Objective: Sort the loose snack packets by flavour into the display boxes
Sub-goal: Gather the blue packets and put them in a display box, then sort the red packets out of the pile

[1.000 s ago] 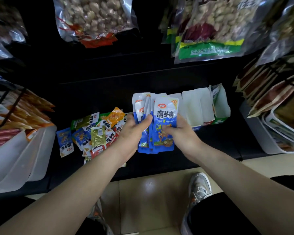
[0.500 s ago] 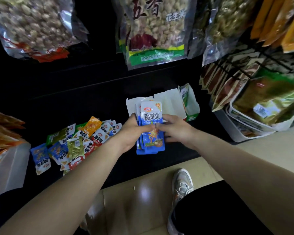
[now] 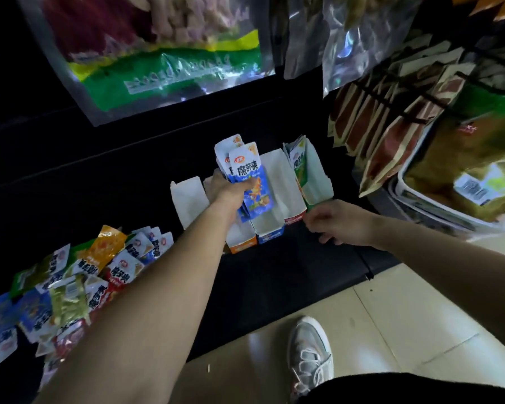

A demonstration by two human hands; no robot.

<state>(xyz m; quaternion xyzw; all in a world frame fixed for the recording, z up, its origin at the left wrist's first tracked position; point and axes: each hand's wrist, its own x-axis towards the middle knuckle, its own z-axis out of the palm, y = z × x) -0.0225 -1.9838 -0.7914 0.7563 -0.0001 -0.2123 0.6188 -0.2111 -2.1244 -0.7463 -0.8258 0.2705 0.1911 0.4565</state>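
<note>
Shelf: we see a low black shelf (image 3: 274, 272), with a pale tiled floor (image 3: 391, 330) near us.
Left hand: our left hand (image 3: 228, 191) is closed round a bunch of blue packets (image 3: 257, 193). We hold them upright, just above the boxes.
Right hand: our right hand (image 3: 338, 221) is low on the right, with its fingertips by the near end of the boxes. It is blurry, so we cannot tell if it touches or holds anything.
Boxes: white boxes (image 3: 280, 176) stand side by side in the middle of the shelf. From left to right we see near ends in orange, blue and red.
Green packets: some green packets (image 3: 299, 161) stand in the box farthest right.
Pile: a pile of loose packets (image 3: 79, 278) lies on the left of the shelf, apart from the boxes. Blue, red, orange and green ones are mixed up.
Bags: big bags (image 3: 164, 53) of snacks hang at the far side, above the shelf.
Tub: a white tub (image 3: 420, 205) sits on the right.
Shoe: a grey shoe (image 3: 309, 351) is on the floor near us.
</note>
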